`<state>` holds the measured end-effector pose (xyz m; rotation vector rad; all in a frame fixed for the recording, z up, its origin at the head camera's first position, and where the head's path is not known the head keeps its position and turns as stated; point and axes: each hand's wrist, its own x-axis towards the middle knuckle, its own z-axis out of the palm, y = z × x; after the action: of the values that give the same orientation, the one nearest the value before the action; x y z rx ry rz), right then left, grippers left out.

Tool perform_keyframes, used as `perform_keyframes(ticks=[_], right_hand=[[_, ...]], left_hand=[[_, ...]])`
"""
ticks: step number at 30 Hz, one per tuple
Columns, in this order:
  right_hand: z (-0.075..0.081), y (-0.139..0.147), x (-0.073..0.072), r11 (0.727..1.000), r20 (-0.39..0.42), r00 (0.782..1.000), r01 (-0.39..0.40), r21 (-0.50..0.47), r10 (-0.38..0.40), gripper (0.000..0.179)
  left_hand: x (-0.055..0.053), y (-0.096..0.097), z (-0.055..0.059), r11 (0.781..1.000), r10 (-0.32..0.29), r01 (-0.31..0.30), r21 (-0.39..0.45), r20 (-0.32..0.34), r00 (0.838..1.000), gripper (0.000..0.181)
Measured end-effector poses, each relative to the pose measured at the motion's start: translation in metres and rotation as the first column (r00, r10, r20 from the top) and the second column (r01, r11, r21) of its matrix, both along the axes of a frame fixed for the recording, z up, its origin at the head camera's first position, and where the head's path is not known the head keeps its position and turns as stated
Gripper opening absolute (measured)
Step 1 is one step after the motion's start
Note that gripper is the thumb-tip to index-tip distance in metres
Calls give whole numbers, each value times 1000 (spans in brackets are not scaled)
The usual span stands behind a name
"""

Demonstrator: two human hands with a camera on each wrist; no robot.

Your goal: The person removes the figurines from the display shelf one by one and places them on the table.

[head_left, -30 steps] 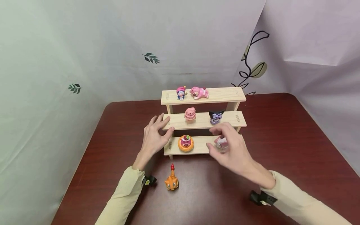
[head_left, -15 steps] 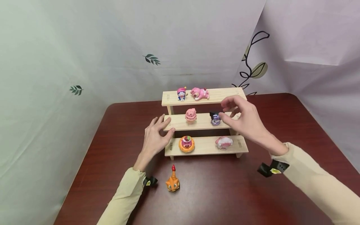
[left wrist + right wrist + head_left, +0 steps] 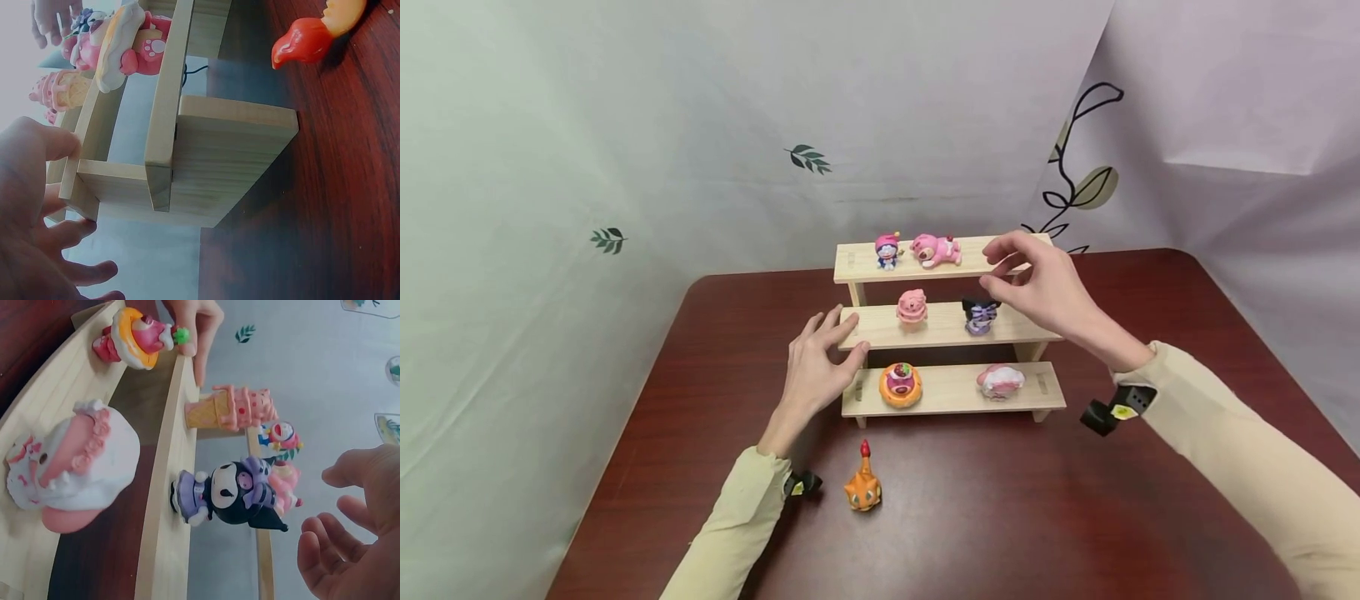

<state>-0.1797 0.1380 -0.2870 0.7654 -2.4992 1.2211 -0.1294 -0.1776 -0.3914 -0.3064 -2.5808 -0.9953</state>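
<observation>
A three-tier wooden display shelf (image 3: pixel 947 400) stands on the table. My left hand (image 3: pixel 816 367) holds the left end of its middle tier, thumb at the front edge. My right hand (image 3: pixel 1041 287) hovers by the right side of the upper tiers, fingers loosely curved around nothing. Nearest to it on the middle tier is a black-and-purple Kuromi figurine (image 3: pixel 231 490). A pink ice-cream-cone figurine (image 3: pixel 231 409) stands farther left. The bottom tier bears an orange-ringed pink bear figurine (image 3: pixel 900 385) and a white-hooded pink figurine (image 3: pixel 1001 381).
On the top tier are a small blue figurine in a pink hat (image 3: pixel 887 251) and a lying pink bear figurine (image 3: pixel 936 250). An orange figurine with a red-tipped tail (image 3: pixel 863 492) lies on the dark red table (image 3: pixel 970 525) before the shelf. Fabric (image 3: pixel 700 125) hangs behind.
My right hand has risen from the white-hooded figurine on the bottom tier to beside the upper tiers, uncovering that figurine. The left hand keeps its place on the shelf.
</observation>
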Motion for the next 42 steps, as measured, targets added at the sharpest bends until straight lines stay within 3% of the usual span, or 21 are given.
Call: perform_keyframes(ticks=[9,23,42], right_hand=[[-1,-3,-13,1000,71,997,-6,24,4,31],[-2,-11,-32,997,29,1000,-3,83,1,30],[1,-25,-48,992,122,992,-37,124,22,36]], left_hand=[[0,-1,0,1000,2,-2,-4,8,1000,49],[0,0,1,1000,6,-6,-2,11,1000,50],[0,0,-1,1000,1,-1,2,16,1000,49]])
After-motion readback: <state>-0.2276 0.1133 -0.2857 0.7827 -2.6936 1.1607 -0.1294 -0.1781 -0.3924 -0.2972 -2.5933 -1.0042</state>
